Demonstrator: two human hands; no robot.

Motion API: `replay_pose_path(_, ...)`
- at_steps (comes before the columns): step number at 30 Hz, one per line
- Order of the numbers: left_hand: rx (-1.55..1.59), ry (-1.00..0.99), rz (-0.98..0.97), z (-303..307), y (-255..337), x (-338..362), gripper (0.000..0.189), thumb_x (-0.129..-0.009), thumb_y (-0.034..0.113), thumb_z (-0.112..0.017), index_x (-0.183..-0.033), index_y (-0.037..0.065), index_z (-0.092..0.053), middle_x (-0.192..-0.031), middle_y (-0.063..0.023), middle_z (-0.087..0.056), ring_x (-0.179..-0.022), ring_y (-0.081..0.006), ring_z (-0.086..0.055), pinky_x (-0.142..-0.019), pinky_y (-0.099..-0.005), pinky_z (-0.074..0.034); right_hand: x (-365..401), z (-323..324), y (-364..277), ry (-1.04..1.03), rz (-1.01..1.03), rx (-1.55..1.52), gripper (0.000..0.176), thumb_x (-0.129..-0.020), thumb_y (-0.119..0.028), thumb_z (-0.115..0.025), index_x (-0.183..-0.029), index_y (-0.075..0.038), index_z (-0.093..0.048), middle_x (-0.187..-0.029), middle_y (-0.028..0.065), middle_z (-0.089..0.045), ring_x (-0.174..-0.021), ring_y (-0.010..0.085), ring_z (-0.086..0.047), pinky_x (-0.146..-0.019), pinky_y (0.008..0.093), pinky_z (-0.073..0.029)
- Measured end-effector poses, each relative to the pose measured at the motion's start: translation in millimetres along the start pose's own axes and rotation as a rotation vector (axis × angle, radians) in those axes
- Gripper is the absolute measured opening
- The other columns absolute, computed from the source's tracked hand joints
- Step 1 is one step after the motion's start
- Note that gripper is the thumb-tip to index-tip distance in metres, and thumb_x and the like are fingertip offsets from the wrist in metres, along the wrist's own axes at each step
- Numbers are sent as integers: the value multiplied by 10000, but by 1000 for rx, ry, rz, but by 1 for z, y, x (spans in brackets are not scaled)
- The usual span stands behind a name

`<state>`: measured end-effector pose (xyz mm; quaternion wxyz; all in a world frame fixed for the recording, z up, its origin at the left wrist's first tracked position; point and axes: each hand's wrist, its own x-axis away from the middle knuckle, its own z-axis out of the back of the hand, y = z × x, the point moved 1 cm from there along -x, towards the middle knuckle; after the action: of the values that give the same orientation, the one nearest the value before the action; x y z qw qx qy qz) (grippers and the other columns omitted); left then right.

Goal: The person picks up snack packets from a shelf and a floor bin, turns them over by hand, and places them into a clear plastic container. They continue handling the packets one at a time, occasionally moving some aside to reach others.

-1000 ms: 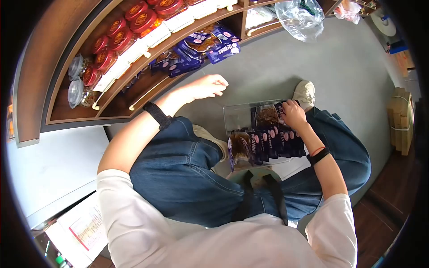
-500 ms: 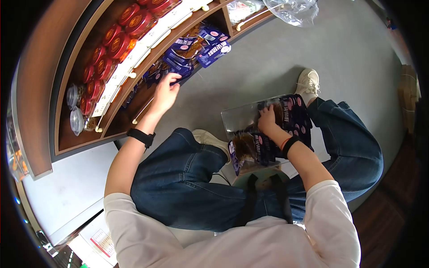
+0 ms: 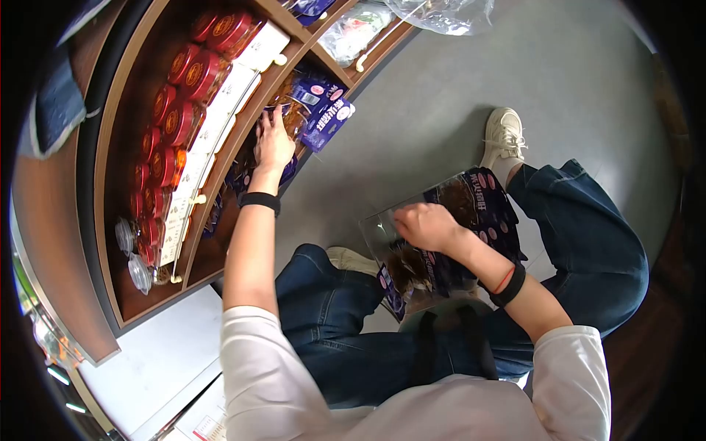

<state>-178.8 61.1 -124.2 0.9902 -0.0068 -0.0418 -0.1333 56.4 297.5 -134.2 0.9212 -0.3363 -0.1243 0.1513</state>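
My left hand [image 3: 273, 149] reaches into the lower shelf compartment, fingers spread on purple snack bags [image 3: 288, 110] with clear windows showing brown food. One purple bag [image 3: 327, 123] leans out over the compartment's front edge. My right hand [image 3: 426, 226] is curled above a clear plastic box [image 3: 376, 229]; no item shows in its fingers, and their undersides are hidden. The box sits between my legs and holds several more purple bags [image 3: 482, 198] of the same sort, packed on its far right and near sides.
Jars with red lids [image 3: 202, 77] stand in rows on the shelf above, behind white label cards [image 3: 220, 121]. Small clear-lidded tubs [image 3: 138, 273] sit at its near end. A clear plastic bag [image 3: 448, 15] hangs at the far end. Grey floor [image 3: 412, 103] lies between shelf and shoe.
My left hand has moved deeper, from the shelf's front edge onto the bags. The right hand has lifted from the bags in the box and curled, shifting left. The view has turned slightly.
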Motion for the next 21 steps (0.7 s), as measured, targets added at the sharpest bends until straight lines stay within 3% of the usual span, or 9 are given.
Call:
replay_pose_path(1, 17, -50, 107, -1, 3, -3, 658, -751, 93, -561, -1333, 150, -260, -1318, -229, -347, -1144, -397, -427, -943, -440, -381, -1, 5, -8, 35, 48, -69, 161, -772, -174, -505, -761, -34, -585, -716, 148, -620, -691, 324, -619, -636, 393, -510)
replay_pose_path(5, -169, -73, 74, 17, 6, 4, 553, -770, 30, -484, -1292, 178, -377, -1077, -171, -573, -832, -355, -611, -740, -437, -503, -3, 10, -13, 53, 86, -170, 179, -781, -165, -504, -812, -8, -585, -764, 160, -623, -744, 334, -607, -670, 383, -503)
replay_pose_path(8, -193, 7, -173, 43, 0, 32, 539, -738, -27, -487, -1250, 135, -432, -1025, -136, -598, -819, -339, -610, -723, -418, -505, -8, 10, -6, 23, 1, -445, 249, -812, -199, -500, -915, 10, -588, -788, 153, -632, -749, 282, -624, -699, 348, -501)
replay_pose_path(11, -49, 110, -431, 76, -5, 69, 523, -713, -75, -457, -1203, 110, -477, -1040, -118, -595, -843, -316, -603, -727, -399, -502, -12, 12, 6, -46, -306, -1248, 451, -882, -362, -441, -1136, 5, -507, -927, 92, -615, -841, 182, -582, -789, 320, -470)
replay_pose_path(13, 29, 99, -460, 110, 8, 100, 499, -703, -87, -461, -1160, 102, -524, -1059, -97, -595, -919, -286, -591, -773, -377, -494, -14, 24, 6, -63, -477, -1617, 573, -876, -464, -400, -1213, -2, -430, -1088, 138, -547, -963, 217, -537, -834, 372, -450)
replay_pose_path(15, 96, 69, -769, 139, 24, 127, 437, -696, -54, -513, -1100, 100, -579, -1053, -70, -606, -996, -247, -570, -826, -347, -482, -15, 35, 10, -30, -507, -1896, 682, -849, -546, -382, -1251, 5, -372, -1185, 174, -470, -1037, 237, -490, -865, 405, -430)
replay_pose_path(17, 131, 41, -923, 156, 40, 152, 367, -680, 0, -564, -1026, 102, -630, -1054, -46, -611, -1036, -207, -555, -874, -331, -464, -17, 44, 18, 167, -546, -1638, 711, -823, -558, -433, -1257, 2, -376, -1221, 180, -449, -1084, 267, -466, -908, 412, -387)
replay_pose_path(19, 132, 75, -1067, 172, 65, 173, 257, -705, 85, -597, -953, 115, -658, -1031, -21, -622, -1009, -187, -570, -898, -341, -449, -12, 73, 2, 230, -363, -1219, 586, -860, -464, -443, -1252, -31, -394, -1221, 146, -471, -1121, 249, -447, -970, 372, -326)
replay_pose_path(21, 187, 84, -1160, 180, 85, 189, 228, -710, 119, -611, -933, 121, -662, -1021, -19, -625, -995, -181, -575, -894, -346, -453, -5, 98, -18, 40, -103, -923, 552, -852, -376, -527, -1253, -23, -388, -1194, 137, -501, -1105, 220, -458, -970, 334, -330)
